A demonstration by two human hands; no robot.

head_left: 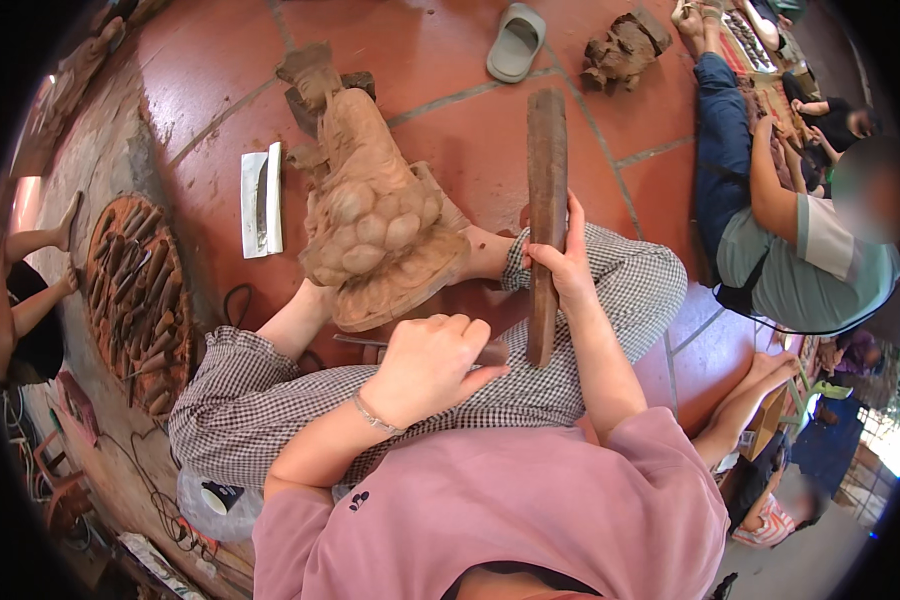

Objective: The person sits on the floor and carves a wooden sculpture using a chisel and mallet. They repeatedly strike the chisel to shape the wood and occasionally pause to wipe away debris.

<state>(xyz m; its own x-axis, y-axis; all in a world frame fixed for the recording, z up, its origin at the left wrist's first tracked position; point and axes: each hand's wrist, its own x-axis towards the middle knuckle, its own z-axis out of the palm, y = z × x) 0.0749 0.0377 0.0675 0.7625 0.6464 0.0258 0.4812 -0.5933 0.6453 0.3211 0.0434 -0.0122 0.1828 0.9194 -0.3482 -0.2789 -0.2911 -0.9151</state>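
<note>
Reddish-brown wood forms the carved figure (370, 215), which lies tilted across the person's legs, just beyond the fingers of the left hand (430, 362). Those fingers are curled tight around a thin chisel (362, 341), whose blade reaches toward the figure's base. Just right of them, the right hand (562, 262) is wrapped closed around a long wooden mallet (545, 220) held upright. Farther left, a round tray of carving tools (135, 300) rests on the red tile floor (450, 60).

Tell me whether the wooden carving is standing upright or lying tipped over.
Tipped. The wooden carving lies lengthwise between the person's legs, its broad base toward the left hand and its narrow top pointing away across the red floor tiles.
</note>
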